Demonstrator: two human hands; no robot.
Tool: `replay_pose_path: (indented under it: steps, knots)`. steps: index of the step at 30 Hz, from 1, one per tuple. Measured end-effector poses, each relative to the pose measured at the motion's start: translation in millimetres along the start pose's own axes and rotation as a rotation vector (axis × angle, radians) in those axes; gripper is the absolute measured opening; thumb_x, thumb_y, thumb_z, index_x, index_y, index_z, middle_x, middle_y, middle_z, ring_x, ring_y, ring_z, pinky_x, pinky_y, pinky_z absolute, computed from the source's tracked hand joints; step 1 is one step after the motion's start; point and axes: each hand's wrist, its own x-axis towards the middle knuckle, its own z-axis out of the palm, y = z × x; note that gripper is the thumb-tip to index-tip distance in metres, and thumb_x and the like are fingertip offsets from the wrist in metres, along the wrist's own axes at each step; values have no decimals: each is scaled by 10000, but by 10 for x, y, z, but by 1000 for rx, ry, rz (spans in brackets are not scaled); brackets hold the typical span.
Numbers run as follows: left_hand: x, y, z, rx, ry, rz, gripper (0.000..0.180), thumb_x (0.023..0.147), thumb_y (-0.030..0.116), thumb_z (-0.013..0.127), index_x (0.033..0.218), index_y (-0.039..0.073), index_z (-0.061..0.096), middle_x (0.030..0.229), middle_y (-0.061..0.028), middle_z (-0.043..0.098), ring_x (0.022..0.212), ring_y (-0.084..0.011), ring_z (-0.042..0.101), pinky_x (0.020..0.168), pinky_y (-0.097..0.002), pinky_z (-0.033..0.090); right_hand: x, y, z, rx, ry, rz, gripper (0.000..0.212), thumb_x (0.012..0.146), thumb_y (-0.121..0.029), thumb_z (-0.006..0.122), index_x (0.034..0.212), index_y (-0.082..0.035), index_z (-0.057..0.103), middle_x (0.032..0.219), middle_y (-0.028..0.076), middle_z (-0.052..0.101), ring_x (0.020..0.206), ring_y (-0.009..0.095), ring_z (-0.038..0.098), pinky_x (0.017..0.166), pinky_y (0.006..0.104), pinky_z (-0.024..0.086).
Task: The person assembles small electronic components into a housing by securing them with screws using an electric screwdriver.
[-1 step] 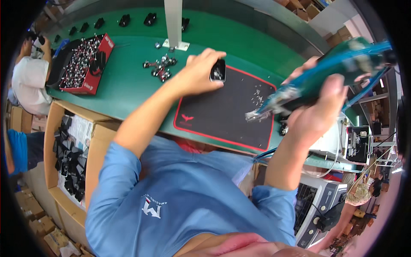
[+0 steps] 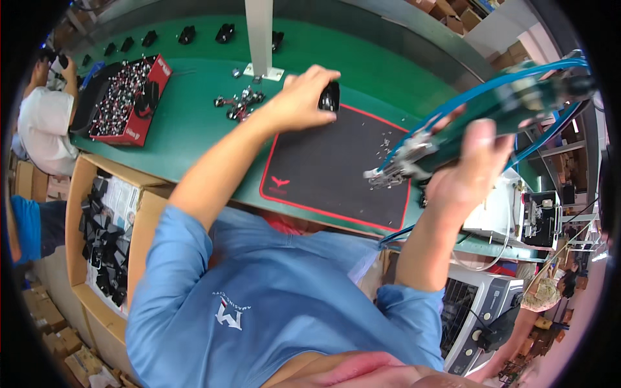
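My left hand (image 2: 303,102) grips a small black plastic housing (image 2: 329,97) between thumb and fingers, at the far left corner of a black mat (image 2: 323,171) with a red border. In my right hand (image 2: 467,165) is a green pneumatic screwdriver (image 2: 480,132), partly blurred, with blue air hoses on it. Its metal nose (image 2: 401,161) points left and hangs over the right part of the mat. Small loose screws (image 2: 386,143) lie scattered on the mat near that nose. What the fingers behind the tool do is partly hidden.
Left on the green bench are a cluster of small wired parts (image 2: 240,103) and a red box (image 2: 139,126) of similar parts. A post (image 2: 260,39) rises behind the mat. Several black housings (image 2: 225,32) line the back. A carton of black parts (image 2: 136,194) stands at left. A co-worker (image 2: 45,123) sits beyond.
The screwdriver has shifted slightly left, and its nose shows more sharply. My left hand with the housing has moved only a little.
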Motion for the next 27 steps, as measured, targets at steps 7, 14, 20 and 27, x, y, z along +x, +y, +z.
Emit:
replay_pose_path:
  steps: [7, 14, 20, 27]
  knots:
    - [1301, -1043, 121, 264, -124, -115, 903, 749, 208, 902, 1534, 194, 455, 1512, -51, 489, 1412, -301, 468, 1107, -528, 351, -371, -41, -362, -76, -149, 114, 509, 948, 10, 654, 1412, -7, 448, 1228, 133, 607, 1133, 197, 603, 1008, 358, 472]
    - [1158, -1144, -30, 377, -115, -49, 932, 767, 173, 891, 1574, 203, 425, 1697, -64, 274, 1476, -360, 379, 1146, -564, 364, -620, 0, -435, -514, -227, -489, 468, 864, -88, 730, 1280, 59, 576, 1095, 176, 628, 1039, 312, 621, 825, 381, 517]
    - [225, -154, -1305, 231, -395, 103, 595, 908, 127, 746, 1466, 87, 545, 1381, -119, 591, 1254, -313, 586, 1068, -421, 486, -840, 697, 303, -572, -1036, 18, 291, 861, -147, 773, 1105, -13, 687, 1066, 153, 689, 991, 364, 679, 856, 451, 556]
    - [-1784, 253, -2467, 412, -204, -61, 451, 909, 12, 691, 1355, 56, 639, 964, -90, 630, 844, -247, 609, 810, -363, 517, -865, 1557, 1172, -578, -950, -25, 304, 864, -147, 770, 1142, -48, 695, 1082, 140, 688, 984, 357, 680, 890, 440, 552]
